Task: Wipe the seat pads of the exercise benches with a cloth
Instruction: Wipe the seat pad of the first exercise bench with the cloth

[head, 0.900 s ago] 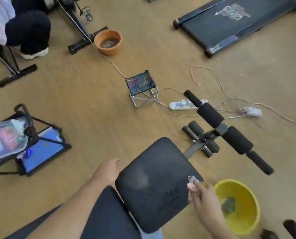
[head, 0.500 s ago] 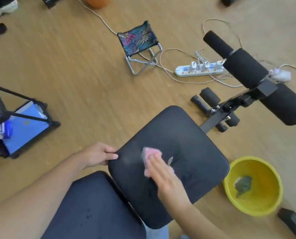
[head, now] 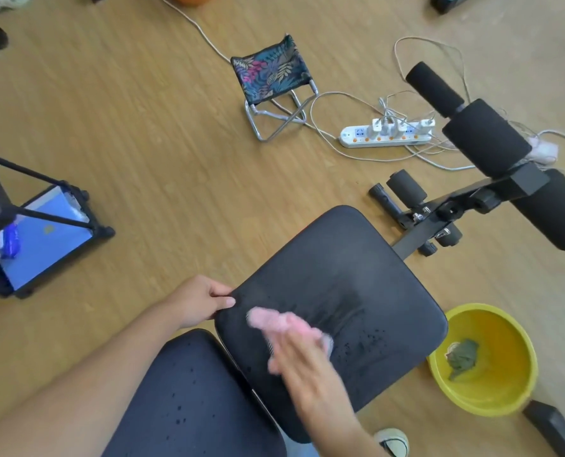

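Your cloth is now sweeping the near-left part of the seat pad.

Your right hand (head: 302,361) presses the pink cloth (head: 276,321) flat on the seat pad (head: 340,275); half a second ago it sat nearer the pad's middle, and before that it was off the right edge by the yellow basin (head: 505,400). The hand is blurred, so you are mid-stroke; its grip covers the cloth, though how tightly I cannot tell. Your left hand (head: 198,303) has closed its grip on the pad's left corner, steadying it. Wet streaks and droplets mark the wiped middle; the far end looks dry, so I judge this pad partly done. The back pad (head: 188,400) carries only droplets.
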The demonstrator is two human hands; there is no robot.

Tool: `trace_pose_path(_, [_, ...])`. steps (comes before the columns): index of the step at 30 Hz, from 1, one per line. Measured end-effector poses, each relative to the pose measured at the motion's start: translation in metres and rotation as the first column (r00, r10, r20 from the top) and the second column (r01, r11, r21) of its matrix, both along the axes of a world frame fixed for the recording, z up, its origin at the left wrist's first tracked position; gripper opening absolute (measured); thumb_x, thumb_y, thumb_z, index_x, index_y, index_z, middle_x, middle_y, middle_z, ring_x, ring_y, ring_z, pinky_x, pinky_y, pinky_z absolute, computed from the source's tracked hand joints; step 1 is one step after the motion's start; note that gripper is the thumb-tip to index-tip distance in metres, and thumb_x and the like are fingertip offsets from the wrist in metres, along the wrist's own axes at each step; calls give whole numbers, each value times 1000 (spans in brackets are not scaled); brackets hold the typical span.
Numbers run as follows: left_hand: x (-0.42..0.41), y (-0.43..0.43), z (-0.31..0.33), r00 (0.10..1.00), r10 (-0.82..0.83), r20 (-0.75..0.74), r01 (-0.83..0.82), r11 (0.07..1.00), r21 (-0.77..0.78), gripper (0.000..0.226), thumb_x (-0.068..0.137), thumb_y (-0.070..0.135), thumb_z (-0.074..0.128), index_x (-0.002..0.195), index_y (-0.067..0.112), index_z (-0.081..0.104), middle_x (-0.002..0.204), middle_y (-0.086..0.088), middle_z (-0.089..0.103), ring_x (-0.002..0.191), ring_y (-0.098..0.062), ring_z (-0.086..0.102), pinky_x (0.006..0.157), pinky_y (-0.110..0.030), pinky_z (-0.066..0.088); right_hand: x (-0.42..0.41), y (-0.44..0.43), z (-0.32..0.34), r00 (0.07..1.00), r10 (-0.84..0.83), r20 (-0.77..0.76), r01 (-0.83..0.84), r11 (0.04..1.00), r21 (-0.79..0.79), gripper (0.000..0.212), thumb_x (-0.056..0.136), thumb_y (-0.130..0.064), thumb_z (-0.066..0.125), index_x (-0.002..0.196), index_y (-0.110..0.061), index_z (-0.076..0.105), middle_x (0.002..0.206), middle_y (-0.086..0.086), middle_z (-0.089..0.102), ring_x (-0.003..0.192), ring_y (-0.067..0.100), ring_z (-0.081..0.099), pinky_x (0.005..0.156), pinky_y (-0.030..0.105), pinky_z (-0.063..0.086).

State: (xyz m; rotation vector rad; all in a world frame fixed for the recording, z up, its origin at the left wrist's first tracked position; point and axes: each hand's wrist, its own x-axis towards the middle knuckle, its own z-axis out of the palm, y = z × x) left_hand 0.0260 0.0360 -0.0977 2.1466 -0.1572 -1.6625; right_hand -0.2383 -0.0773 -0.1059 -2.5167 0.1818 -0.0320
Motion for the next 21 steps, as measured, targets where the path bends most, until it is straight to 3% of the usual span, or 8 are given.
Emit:
trace_pose_path(4, [1,1,-1,1000,-21,5,21,1000,6,22,87,24,66,98,9,78,94,1,76,83,-12,63,102,-47,53,-6,-18,9,967,159,-201,-139,984,108,34,112,-12,39,134,-2,64,119,11,72,108,35,68,96,45,51])
trace_pose_path(6, [1,-2,0,1000,17,-12,-17,1000,0,19,93,14,64,103,17,81,103,1,80,92,-9,73,91,-29,58,8,-46,21,986,-1,-165,19,994,109,31,113,-25,41,133,-17,64,113,-5,65,97,27,63,85,39,52])
trace_pose_path(8, [1,-5,5,998,47,-31,-47,999,0,22,94,12,64,107,19,80,102,5,81,98,-7,74,81,-16,56,14,-60,29,979,17,-202,-4,998,65,32,100,-8,58,131,-11,64,114,-1,56,86,26,57,75,36,52])
trace_pose_path(10, [1,-5,7,997,63,-34,-63,998,0,23,94,12,64,109,20,79,102,8,81,98,-5,73,78,-14,55,16,-73,35,971,165,-173,-178,982,-65,38,81,6,78,118,-2,70,105,7,49,72,26,52,61,36,51])
trace_pose_path(12, [0,-4,7,998,68,-17,-68,998,1,23,94,13,65,108,22,80,100,10,81,100,-6,73,86,-20,56,24,-94,35,968,187,-170,-194,981,-25,13,98,-8,70,107,-16,68,98,0,53,70,21,49,61,33,46])
trace_pose_path(14, [-2,-2,6,998,60,4,-60,998,3,22,92,16,66,106,25,81,98,13,81,100,-6,73,97,-27,54,42,-120,26,995,-38,-89,35,999,-32,19,110,-22,53,99,-32,65,90,-13,58,80,17,55,68,24,44])
trace_pose_path(17, [-5,-4,8,996,93,9,-93,996,3,23,92,17,65,99,31,81,94,16,80,97,-4,72,96,-31,55,75,-108,14,921,-387,48,390,916,-93,12,105,-8,62,106,-13,72,101,-10,54,93,19,55,76,24,48])
trace_pose_path(21, [-7,-6,11,996,77,38,-77,997,3,20,93,14,64,97,20,82,88,5,79,80,-11,66,91,-43,60,78,2,10,995,104,12,-103,993,-57,31,110,-18,36,119,1,59,97,2,56,75,18,47,67,34,52])
